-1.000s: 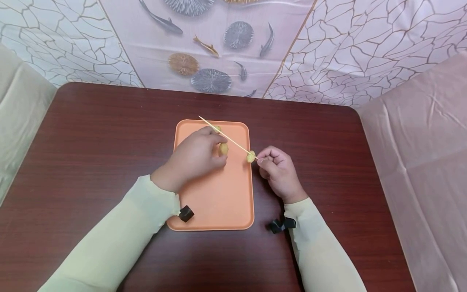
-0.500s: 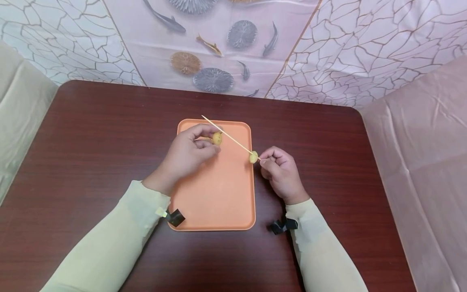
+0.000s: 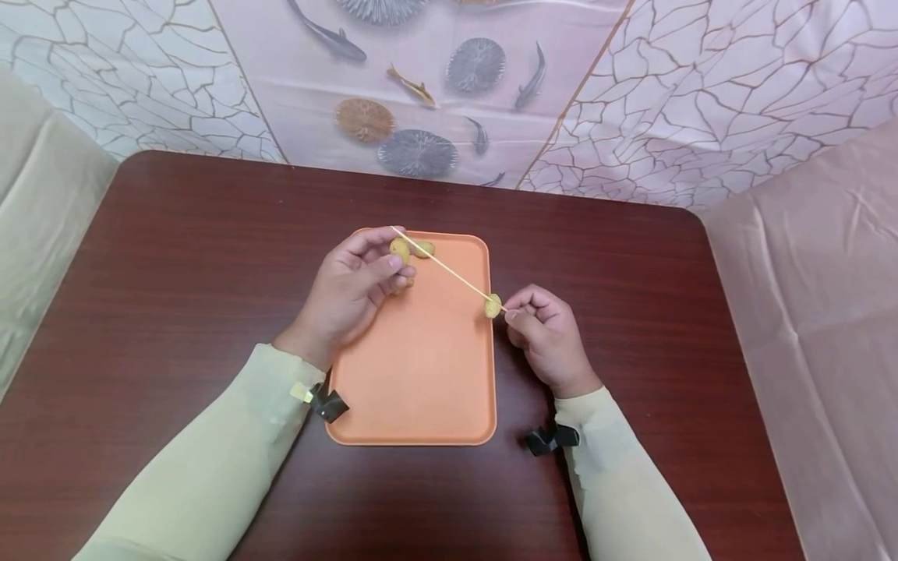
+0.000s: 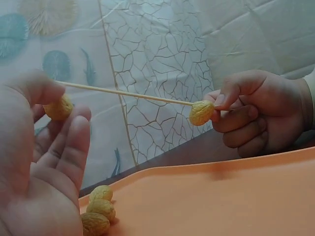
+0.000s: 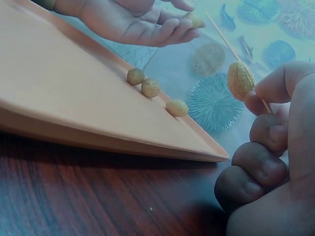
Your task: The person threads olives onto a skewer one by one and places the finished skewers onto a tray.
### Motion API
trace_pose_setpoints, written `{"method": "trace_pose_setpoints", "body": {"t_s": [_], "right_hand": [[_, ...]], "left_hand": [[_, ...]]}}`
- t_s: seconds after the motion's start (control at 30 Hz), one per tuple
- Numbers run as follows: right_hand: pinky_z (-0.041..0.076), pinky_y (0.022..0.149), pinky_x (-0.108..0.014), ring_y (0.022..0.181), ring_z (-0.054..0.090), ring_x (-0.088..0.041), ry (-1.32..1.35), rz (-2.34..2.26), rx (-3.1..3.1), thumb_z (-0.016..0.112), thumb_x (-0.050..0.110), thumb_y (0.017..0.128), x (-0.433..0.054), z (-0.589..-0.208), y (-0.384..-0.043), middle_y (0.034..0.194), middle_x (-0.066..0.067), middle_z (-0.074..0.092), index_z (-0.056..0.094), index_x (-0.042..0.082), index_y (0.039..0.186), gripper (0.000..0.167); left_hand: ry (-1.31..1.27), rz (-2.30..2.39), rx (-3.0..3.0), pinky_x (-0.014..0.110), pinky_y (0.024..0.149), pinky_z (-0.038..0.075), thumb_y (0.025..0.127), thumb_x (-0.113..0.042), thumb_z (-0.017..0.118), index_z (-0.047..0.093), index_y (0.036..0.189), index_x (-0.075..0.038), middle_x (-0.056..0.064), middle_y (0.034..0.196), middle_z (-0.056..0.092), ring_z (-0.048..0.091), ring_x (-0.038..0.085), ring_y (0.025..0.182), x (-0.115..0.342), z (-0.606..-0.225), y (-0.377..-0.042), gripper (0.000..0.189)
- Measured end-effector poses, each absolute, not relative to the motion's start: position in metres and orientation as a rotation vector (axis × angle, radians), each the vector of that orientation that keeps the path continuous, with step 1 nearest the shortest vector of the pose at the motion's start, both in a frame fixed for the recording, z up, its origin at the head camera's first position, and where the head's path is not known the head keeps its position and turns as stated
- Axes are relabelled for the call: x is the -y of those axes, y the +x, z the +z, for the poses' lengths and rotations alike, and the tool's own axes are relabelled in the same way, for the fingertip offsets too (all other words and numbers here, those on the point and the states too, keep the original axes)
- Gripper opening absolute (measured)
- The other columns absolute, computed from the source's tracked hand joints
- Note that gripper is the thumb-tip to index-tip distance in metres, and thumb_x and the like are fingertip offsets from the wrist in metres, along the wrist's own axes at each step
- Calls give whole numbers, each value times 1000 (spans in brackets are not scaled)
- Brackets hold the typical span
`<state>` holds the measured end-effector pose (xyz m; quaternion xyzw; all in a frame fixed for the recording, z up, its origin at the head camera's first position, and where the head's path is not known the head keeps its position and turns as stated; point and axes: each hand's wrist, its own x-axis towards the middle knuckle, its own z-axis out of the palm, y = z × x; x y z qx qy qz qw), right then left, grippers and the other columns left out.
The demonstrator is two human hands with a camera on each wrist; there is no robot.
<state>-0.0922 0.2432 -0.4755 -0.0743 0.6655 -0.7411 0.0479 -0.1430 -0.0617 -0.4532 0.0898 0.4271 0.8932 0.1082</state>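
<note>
My right hand [image 3: 550,343] pinches the blunt end of a thin wooden skewer [image 3: 450,270], which slants up to the left over the tray. A wrinkled yellow oval fruit [image 3: 493,306] is threaded on it close to my fingertips. Between thumb and fingers, my left hand [image 3: 337,288] holds a second yellow fruit [image 3: 400,249] by the skewer's far tip; whether the two touch, I cannot tell. Three loose yellow fruits [image 5: 150,88] lie along the far part of the orange tray [image 3: 414,382], partly hidden behind my left hand in the head view.
The tray lies on a dark red-brown wooden table [image 3: 631,312]. Patterned cloth [image 3: 477,93] hangs behind the table, with plain pale cloth [image 3: 828,312] at the sides. A black strap [image 3: 328,403] sits on my left wrist, another [image 3: 550,440] on my right.
My left hand has lifted a fruit from the tray area, drawn it left and turned, bringing it to the skewer's tip. My right hand with the skewer has hardly moved.
</note>
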Motion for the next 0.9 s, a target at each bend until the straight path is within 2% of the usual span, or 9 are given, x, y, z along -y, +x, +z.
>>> {"method": "trace_pose_setpoints", "body": {"t_s": [0.17, 0.33, 0.57, 0.67, 0.8, 0.9], "right_hand": [[19, 48, -33, 52, 26, -18, -239, -2264, -2026, 57, -9, 104, -244, -476, -92, 60, 5, 41, 68, 5, 98, 19], [19, 49, -33, 52, 24, -19, -242, -2268, -2014, 57, -10, 103, -242, -476, -92, 60, 5, 41, 70, 10, 98, 24], [20, 49, -32, 52, 26, -18, -266, -2249, -2035, 56, -10, 101, -242, -476, -91, 60, 6, 42, 67, 0, 98, 15], [19, 49, -32, 52, 26, -18, -275, -2245, -2047, 56, -12, 100, -242, -478, -92, 60, 6, 43, 65, -5, 97, 11], [21, 48, -31, 51, 28, -16, -269, -2218, -2081, 57, -11, 100, -242, -478, -92, 61, 6, 44, 65, -4, 96, 11], [23, 48, -30, 51, 30, -15, -265, -2197, -2100, 58, -9, 100, -242, -477, -92, 61, 6, 44, 64, -7, 97, 8]], "left_hand": [[298, 2703, -1128, 27, 78, 67, 109, 11, 57, 67, 145, -2, 9, 109, 75, 79, 20, 91, 64, -455, -143, 39], [302, 2752, -1090, 24, 73, 58, 109, 10, 56, 73, 135, -9, 8, 109, 75, 75, 17, 92, 67, -455, -144, 36], [340, 2819, -1040, 21, 77, 60, 107, 1, 71, 78, 132, -11, 12, 127, 79, 75, 14, 94, 72, -456, -146, 29], [346, 2836, -1037, 20, 79, 62, 107, 0, 72, 78, 133, -10, 11, 126, 79, 76, 13, 95, 73, -456, -147, 29], [332, 2852, -1046, 20, 80, 63, 108, 3, 68, 78, 132, -8, 8, 121, 78, 76, 14, 94, 74, -455, -147, 29], [331, 2852, -1060, 19, 80, 63, 106, 3, 72, 79, 131, -9, 6, 116, 78, 76, 14, 92, 75, -456, -148, 29]]}}
